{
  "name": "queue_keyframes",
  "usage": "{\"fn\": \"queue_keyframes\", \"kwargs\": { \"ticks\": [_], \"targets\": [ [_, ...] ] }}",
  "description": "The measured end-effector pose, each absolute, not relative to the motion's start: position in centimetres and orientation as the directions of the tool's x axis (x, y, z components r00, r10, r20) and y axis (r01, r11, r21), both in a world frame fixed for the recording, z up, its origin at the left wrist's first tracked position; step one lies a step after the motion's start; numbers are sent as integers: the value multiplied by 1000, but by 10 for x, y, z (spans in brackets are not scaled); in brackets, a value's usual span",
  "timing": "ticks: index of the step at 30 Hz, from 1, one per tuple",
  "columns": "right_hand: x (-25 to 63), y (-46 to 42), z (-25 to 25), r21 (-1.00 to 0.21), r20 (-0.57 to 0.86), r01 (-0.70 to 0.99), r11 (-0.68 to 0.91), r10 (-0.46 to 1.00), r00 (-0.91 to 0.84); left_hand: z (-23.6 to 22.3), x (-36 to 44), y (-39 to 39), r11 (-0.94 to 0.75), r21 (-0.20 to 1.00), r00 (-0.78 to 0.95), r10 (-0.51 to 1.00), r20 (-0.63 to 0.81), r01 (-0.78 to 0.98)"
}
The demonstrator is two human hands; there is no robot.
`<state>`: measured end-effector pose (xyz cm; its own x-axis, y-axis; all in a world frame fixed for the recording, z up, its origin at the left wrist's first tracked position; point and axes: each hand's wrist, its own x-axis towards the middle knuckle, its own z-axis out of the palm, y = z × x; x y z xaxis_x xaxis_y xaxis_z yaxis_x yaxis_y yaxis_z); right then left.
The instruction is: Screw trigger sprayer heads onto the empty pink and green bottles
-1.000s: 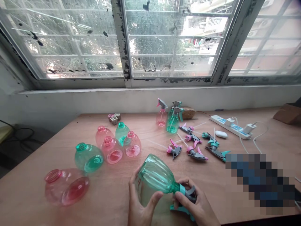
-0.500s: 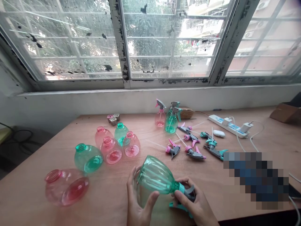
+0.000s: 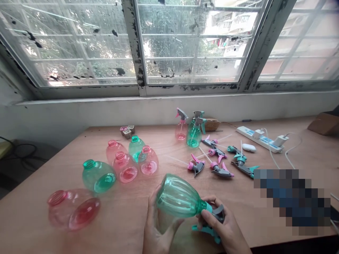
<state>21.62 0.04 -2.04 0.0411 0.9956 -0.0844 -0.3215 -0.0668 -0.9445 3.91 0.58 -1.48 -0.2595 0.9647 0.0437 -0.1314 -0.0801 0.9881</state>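
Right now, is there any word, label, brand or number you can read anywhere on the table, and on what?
None can be read.
Green bottle in the left hand and its spray head in the right hand: no label shows.
Power strip: blue marks, too small to read.
Small blocks: too small to tell.
Pixelated patch: unreadable.

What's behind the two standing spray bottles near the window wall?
Behind the pink spray bottle and the green spray bottle stands a second green one, mostly hidden. To its right a brown basket-like thing peeks out; its left part is covered.
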Motion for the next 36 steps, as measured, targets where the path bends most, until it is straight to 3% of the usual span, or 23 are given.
{"fn": "queue_keyframes", "kwargs": {
  "ticks": [7,13,16,22,29,36],
  "targets": [
    [215,0,-21,-977,-43,-207,-44,999,-6,-15,38,6,-68,990,-308,951,29,-119],
    [219,2,-23,-955,-67,-291,-56,997,29,-21,35,11,-238,970,-277,930,241,44],
    [219,2,-23,-959,-55,-281,-48,998,20,-22,35,8,-186,981,-237,952,194,55],
    [218,-1,-22,-959,-59,-272,-73,997,-58,-19,37,4,-196,969,-292,945,146,-148],
    [221,2,-23,-935,-69,-341,-94,994,-87,-15,34,9,-206,976,-265,947,180,-72],
    [219,2,-24,-924,-96,-366,-114,993,-67,-8,39,4,-130,986,-291,952,93,-107]
  ]
}}
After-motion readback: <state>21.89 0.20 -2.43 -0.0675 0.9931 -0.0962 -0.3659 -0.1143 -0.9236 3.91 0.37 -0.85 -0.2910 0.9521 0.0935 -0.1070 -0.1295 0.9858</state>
